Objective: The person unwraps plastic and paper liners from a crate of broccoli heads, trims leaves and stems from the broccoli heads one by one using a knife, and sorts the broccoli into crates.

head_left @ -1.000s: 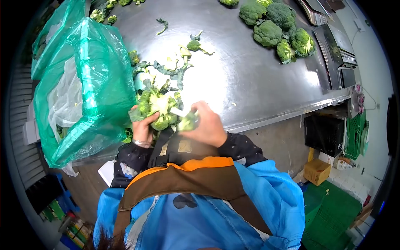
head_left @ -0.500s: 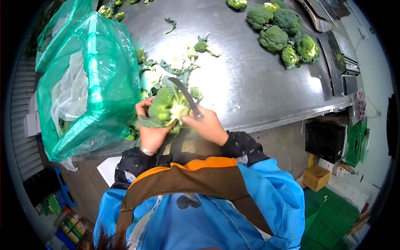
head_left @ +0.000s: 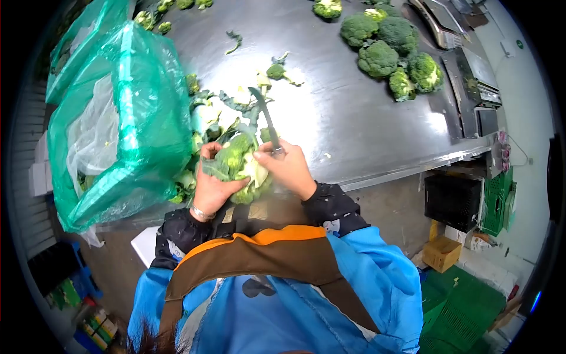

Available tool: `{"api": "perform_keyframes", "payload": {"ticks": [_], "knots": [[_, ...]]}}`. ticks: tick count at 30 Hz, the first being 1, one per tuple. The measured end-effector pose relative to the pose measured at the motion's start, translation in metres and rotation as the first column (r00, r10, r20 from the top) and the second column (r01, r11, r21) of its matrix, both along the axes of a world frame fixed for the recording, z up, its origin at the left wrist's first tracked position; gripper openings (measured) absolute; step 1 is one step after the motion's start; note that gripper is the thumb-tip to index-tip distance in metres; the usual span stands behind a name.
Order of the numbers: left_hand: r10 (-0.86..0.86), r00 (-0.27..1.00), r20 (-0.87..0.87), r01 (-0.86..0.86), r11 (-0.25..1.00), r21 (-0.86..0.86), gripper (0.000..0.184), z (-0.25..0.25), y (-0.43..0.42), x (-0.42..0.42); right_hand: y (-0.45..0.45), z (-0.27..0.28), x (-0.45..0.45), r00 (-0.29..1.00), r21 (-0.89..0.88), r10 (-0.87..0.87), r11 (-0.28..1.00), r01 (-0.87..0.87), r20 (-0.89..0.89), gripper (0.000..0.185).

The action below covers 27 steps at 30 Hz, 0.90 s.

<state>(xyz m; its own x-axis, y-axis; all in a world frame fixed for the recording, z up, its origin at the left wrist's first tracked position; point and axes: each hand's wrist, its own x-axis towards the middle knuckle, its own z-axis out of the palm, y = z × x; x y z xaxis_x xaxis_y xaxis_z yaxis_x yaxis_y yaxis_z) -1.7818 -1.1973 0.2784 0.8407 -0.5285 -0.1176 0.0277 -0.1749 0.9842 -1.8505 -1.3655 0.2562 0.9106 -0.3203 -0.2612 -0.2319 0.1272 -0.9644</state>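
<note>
My left hand is closed around a head of broccoli, whose pale cut stalk side faces up and right. A green leaf still hangs on it by my left fingers. My right hand grips a knife with a dark curved blade that points up and away from me; my right thumb rests close to the stalk. Beyond the broccoli, trimmed leaves and stalk pieces lie heaped on the metal table.
A crate lined with green plastic stands at the left. Several broccoli heads are grouped at the back right, near weighing scales. Small scraps are scattered farther back. The table's front edge runs past my right side.
The knife has swung more upright, its blade now off the broccoli. The broccoli has turned and come slightly lower in my left hand. The whole view has shifted a little.
</note>
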Motion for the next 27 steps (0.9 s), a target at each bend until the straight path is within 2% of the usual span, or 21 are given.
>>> {"api": "perform_keyframes", "payload": {"ticks": [1, 2, 3, 5, 6, 7, 8, 10, 11, 12, 14, 15, 16, 17, 18, 19, 22, 23, 24, 26, 27], "knots": [[-0.031, 0.994, 0.102, 0.018, 0.992, 0.126, 0.068, -0.004, 0.001, -0.001, 0.003, -0.011, 0.001, 0.998, 0.052, -0.021, 0.998, 0.018, 0.063, 0.025], [-0.029, 0.996, 0.083, 0.019, 0.993, 0.112, 0.069, -0.008, 0.001, -0.002, 0.005, -0.027, 0.003, 0.991, 0.097, -0.035, 0.995, 0.023, 0.129, 0.027], [-0.048, 0.997, 0.066, 0.042, 0.995, 0.089, 0.068, -0.010, 0.002, -0.001, -0.004, -0.005, 0.000, 0.989, 0.229, 0.087, 0.972, -0.058, -0.117, 0.028], [-0.110, 0.991, 0.072, 0.102, 0.989, 0.107, 0.068, -0.008, -0.002, 0.001, -0.008, 0.002, -0.002, 0.987, 0.327, 0.113, 0.943, -0.069, -0.118, 0.029], [-0.149, 0.984, 0.097, 0.133, 0.979, 0.153, 0.067, -0.003, -0.004, 0.002, -0.006, -0.005, -0.002, 0.983, 0.239, 0.061, 0.971, -0.018, -0.171, 0.027], [-0.181, 0.981, 0.071, 0.168, 0.974, 0.154, 0.069, -0.009, -0.002, 0.005, -0.003, -0.009, -0.005, 0.999, -0.140, -0.004, 0.990, 0.009, 0.039, 0.025], [-0.180, 0.983, 0.040, 0.174, 0.978, 0.118, 0.070, -0.015, -0.002, 0.005, -0.002, -0.009, -0.009, 0.967, -0.485, 0.019, 0.868, 0.109, 0.252, 0.023], [-0.215, 0.969, 0.123, 0.193, 0.967, 0.166, 0.072, -0.009, -0.005, 0.002, 0.000, 0.003, -0.020, 0.955, -0.543, -0.009, 0.821, 0.177, 0.298, 0.020], [-0.205, 0.977, 0.052, 0.200, 0.976, 0.090, 0.072, -0.009, -0.006, 0.000, 0.001, 0.009, -0.025, 0.943, -0.536, -0.018, 0.819, 0.204, 0.332, 0.020], [-0.227, 0.970, 0.090, 0.216, 0.970, 0.115, 0.073, -0.009, -0.006, -0.001, 0.002, 0.014, -0.028, 0.931, -0.526, -0.020, 0.821, 0.223, 0.364, 0.020], [-0.195, 0.981, -0.009, 0.195, 0.976, 0.102, 0.074, -0.005, -0.009, -0.007, 0.004, 0.009, -0.027, 0.878, -0.428, -0.083, 0.849, 0.310, 0.472, 0.019], [-0.201, 0.980, 0.015, 0.198, 0.974, 0.107, 0.074, -0.005, -0.008, -0.007, 0.004, 0.005, -0.025, 0.844, -0.375, -0.117, 0.858, 0.351, 0.523, 0.019], [-0.209, 0.977, 0.038, 0.204, 0.973, 0.111, 0.073, -0.006, -0.008, -0.007, 0.001, 0.002, -0.027, 0.924, -0.141, -0.170, 0.963, 0.229, 0.343, 0.018], [-0.221, 0.973, 0.061, 0.213, 0.970, 0.114, 0.072, -0.008, -0.009, -0.007, -0.004, -0.001, -0.032, 0.977, 0.125, -0.159, 0.982, 0.142, 0.145, 0.017], [-0.204, 0.979, -0.024, 0.205, 0.977, 0.059, 0.070, -0.012, -0.011, -0.007, -0.009, -0.007, -0.037, 0.995, 0.392, -0.089, 0.915, 0.100, -0.048, 0.016], [-0.193, 0.975, -0.114, 0.195, 0.981, 0.006, 0.068, -0.017, -0.011, -0.006, -0.007, -0.023, -0.036, 0.992, 0.399, -0.103, 0.909, 0.123, -0.072, 0.018], [-0.199, 0.930, -0.310, 0.175, 0.979, -0.104, 0.064, -0.027, -0.006, -0.004, -0.007, -0.022, -0.038, 0.993, 0.260, -0.113, 0.958, 0.120, -0.045, 0.022], [-0.189, 0.913, -0.360, 0.162, 0.981, -0.105, 0.065, -0.030, -0.003, -0.003, -0.004, -0.024, -0.040, 0.978, 0.148, -0.167, 0.978, 0.148, 0.127, 0.023], [-0.180, 0.895, -0.408, 0.151, 0.983, -0.103, 0.066, -0.033, 0.000, -0.005, -0.003, -0.026, -0.046, 0.985, 0.101, -0.145, 0.986, 0.136, 0.093, 0.024], [-0.123, 0.919, -0.376, 0.100, 0.992, -0.081, 0.073, -0.038, 0.000, -0.009, -0.006, -0.036, -0.057, 0.993, 0.000, -0.110, 0.994, 0.110, 0.041, 0.025], [-0.127, 0.924, -0.360, 0.105, 0.991, -0.081, 0.073, -0.041, 0.000, -0.008, -0.003, -0.048, -0.056, 0.978, -0.097, -0.125, 0.985, 0.142, 0.167, 0.027]]}}
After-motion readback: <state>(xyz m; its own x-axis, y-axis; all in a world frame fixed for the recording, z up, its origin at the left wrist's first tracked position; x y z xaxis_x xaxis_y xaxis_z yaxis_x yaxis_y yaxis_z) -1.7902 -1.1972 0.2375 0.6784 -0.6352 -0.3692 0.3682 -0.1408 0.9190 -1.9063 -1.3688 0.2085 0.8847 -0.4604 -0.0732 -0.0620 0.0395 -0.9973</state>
